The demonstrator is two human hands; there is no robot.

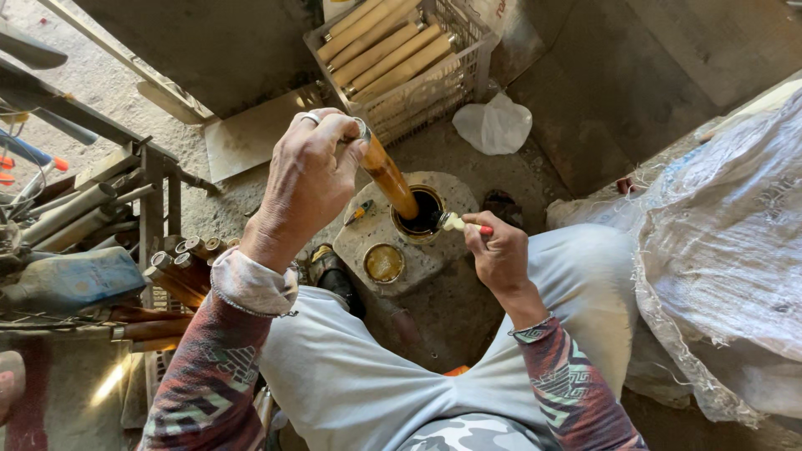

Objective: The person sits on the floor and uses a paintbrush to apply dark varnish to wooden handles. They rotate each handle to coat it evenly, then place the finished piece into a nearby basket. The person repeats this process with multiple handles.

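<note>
1. left hand (311,171) closed round the top end of a wooden handle (388,177), fingers wrapped, rings on two fingers; handle tilts down to the right, its lower end at the mouth of a small tin (419,215).
2. right hand (499,250) pinched shut on a small brush (464,224) with a red grip and pale ferrule; bristle end sits at the tin's rim, just beside the handle's lower end.
3. tin holds dark liquid and stands on a round grey stone block (399,242); its lid (383,262) lies face up on the same block, just beside the tin on the near side.
4. small screwdriver-like tool (359,212) with a yellow grip lies on the block's left edge.
5. plastic crate (418,63) beyond the block, filled with pale unfinished wooden handles laid side by side.
6. white crumpled bag (494,124) on the floor right of the crate.
7. bundle of dark finished handles (185,266) with metal collars left of the person's knee, under the left wrist.
8. metal rack (92,196) with pipes and tools at far left.
9. woven plastic sack (727,250) at right, against the person's right leg.
</note>
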